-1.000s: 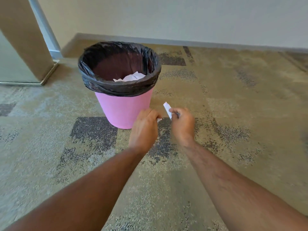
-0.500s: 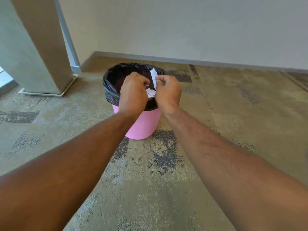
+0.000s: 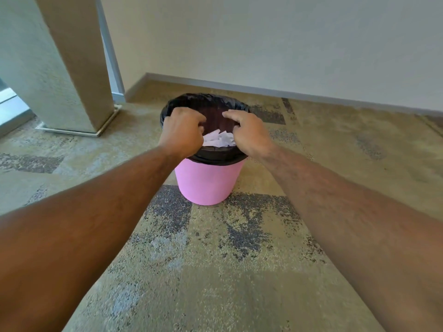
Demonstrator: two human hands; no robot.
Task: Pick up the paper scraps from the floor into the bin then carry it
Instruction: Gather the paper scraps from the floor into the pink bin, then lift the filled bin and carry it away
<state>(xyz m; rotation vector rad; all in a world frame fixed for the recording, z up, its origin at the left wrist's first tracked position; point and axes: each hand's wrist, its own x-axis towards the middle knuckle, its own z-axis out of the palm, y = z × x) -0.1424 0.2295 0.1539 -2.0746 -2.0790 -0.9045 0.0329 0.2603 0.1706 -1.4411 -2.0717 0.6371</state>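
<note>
scraps [image 3: 219, 138] in bin [image 3: 206, 183] | hands above | pillar [image 3: 72, 68] left

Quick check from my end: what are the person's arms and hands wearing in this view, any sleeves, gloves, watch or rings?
Nothing worn shows. The left hand and right hand are bare, with no gloves, and no rings can be seen from this angle. Both forearms are uncovered up to the frame edge: no sleeves, watch, bands or markings, only some arm hair.

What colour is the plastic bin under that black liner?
Pink plastic bin, seen best in the head view.
</note>
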